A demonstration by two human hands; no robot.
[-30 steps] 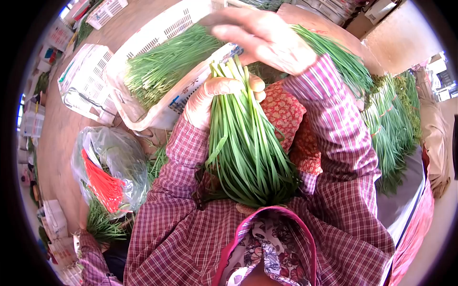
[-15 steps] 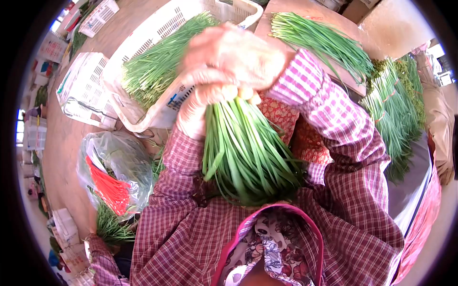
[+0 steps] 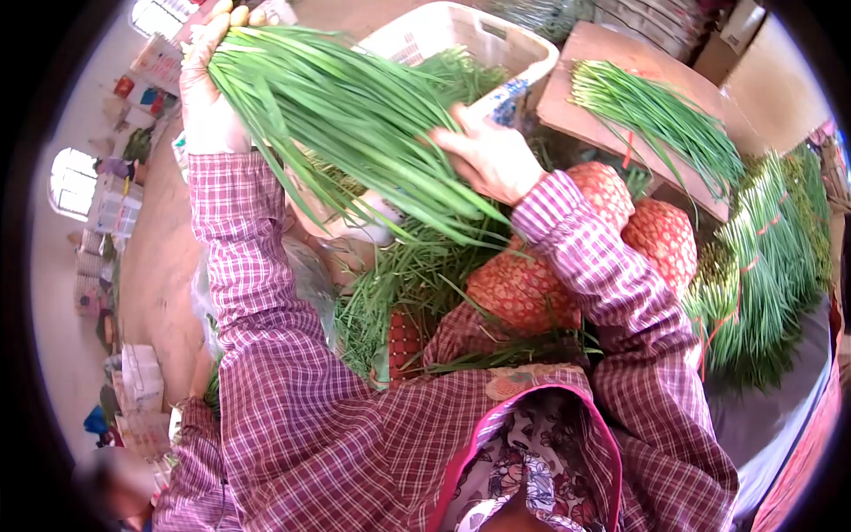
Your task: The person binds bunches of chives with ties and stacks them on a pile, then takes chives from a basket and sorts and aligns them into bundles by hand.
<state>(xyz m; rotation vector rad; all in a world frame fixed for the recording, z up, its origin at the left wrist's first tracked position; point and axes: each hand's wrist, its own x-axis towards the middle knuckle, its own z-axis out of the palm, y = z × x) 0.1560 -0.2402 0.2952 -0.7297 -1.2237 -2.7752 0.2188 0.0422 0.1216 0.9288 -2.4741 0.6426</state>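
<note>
My left hand (image 3: 208, 84) is raised at the upper left, its fingers wrapped round the pale end of a bunch of garlic chives (image 3: 346, 115). The long green leaves fan out from it down to the right. My right hand (image 3: 492, 160) is at the leaf-tip side, touching the leaves with thumb and forefinger apart; its other fingers are partly hidden. Under the bunch, loose green leaves (image 3: 399, 293) lie in a heap by my lap. Behind it stands a white plastic crate (image 3: 425, 27) with more chives inside, partly covered by the held bunch.
A board (image 3: 612, 44) at the upper right carries another pile of chives (image 3: 656, 115). Tied bundles (image 3: 767, 239) are stacked at my right. Red patterned cloth (image 3: 532, 284) covers my knees. A clear plastic bag (image 3: 315, 284) lies left of my lap. Another person (image 3: 191, 470) is at the lower left.
My hands were together at the bunch's pale end. The left has swung the bunch up and left, and the right has moved to the leaf-tip side. The view has shifted too.
</note>
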